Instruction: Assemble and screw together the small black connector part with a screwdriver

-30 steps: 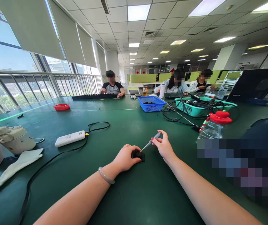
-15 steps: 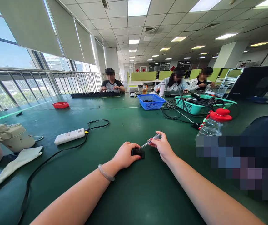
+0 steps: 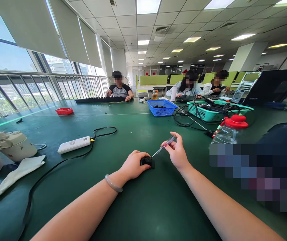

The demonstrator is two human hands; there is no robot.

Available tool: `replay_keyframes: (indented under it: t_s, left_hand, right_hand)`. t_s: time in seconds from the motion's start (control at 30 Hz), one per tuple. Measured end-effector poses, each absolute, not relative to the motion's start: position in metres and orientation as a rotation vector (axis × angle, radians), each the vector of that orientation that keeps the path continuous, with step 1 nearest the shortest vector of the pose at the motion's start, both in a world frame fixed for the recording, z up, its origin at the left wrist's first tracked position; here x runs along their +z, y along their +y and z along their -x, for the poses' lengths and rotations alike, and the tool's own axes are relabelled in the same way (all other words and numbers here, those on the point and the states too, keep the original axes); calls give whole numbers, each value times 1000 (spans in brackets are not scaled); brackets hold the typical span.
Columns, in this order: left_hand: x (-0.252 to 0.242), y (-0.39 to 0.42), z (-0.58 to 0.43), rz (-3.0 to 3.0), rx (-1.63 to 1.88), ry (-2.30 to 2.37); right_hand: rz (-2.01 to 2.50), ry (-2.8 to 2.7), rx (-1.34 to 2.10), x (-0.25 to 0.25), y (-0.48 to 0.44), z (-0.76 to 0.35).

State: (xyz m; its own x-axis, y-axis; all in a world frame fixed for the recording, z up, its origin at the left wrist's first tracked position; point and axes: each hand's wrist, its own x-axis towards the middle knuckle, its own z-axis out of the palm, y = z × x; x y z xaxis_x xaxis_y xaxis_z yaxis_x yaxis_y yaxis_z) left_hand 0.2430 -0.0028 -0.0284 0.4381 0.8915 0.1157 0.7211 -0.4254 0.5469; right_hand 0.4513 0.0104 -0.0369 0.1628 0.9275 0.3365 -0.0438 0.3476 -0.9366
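A small black part (image 3: pixel 148 161) lies on the green table (image 3: pixel 138 207) in front of me. My left hand (image 3: pixel 132 164) is curled over its left side and holds it down. My right hand (image 3: pixel 176 152) pinches a thin screwdriver with a clear handle (image 3: pixel 165 145). The tool slants down to the left, and its tip touches the top of the black part. A pale bangle sits on my left wrist.
A white power bank (image 3: pixel 74 144) with a black cable lies to the left, beyond it a cream kettle (image 3: pixel 14 145) and a white cloth. A red-capped bottle (image 3: pixel 230 130) stands right. Blue (image 3: pixel 162 107), teal and red baskets sit farther back, where three people work.
My right hand has tilted the screwdriver handle up a little and the view has shifted slightly. My left hand stays on the black part.
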Motion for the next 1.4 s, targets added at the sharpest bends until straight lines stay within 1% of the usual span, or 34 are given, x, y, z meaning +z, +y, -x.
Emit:
replay_keyframes:
  t_s: [0.3, 0.4, 0.5, 0.63, 0.97, 1.03, 1.1, 1.2, 1.3, 1.4]
  left_hand:
    - [-29, -3, -243, -2282, 559, 1364]
    - [-29, -4, -243, -2285, 567, 1362]
    - [-28, -4, -243, -2281, 567, 1365]
    - [-29, -3, -243, -2282, 554, 1371]
    - [-29, -2, -243, -2269, 545, 1354]
    - [-28, -2, -243, -2267, 548, 1354]
    - [-28, -2, -243, -2272, 546, 1355]
    - [-29, -2, -243, -2279, 548, 1367]
    - [-30, -2, -243, -2275, 562, 1379]
    - [-31, -2, -243, -2271, 558, 1383]
  right_hand:
    - [920, -1596, 414, -30, -9, -442]
    - [918, -1681, 329, -29, -10, -440]
    - [951, -1705, 336, -27, -11, -440]
    - [1074, -1665, 433, -22, -9, -442]
    - [1303, -1217, 828, -40, 18, -455]
    - [1275, -1192, 870, -41, 18, -455]
    - [1167, -1279, 834, -37, 13, -452]
    - [1040, -1516, 653, -28, 0, -445]
    - [1024, -1692, 467, -19, -11, -439]
    - [1075, -1703, 407, -17, -13, -437]
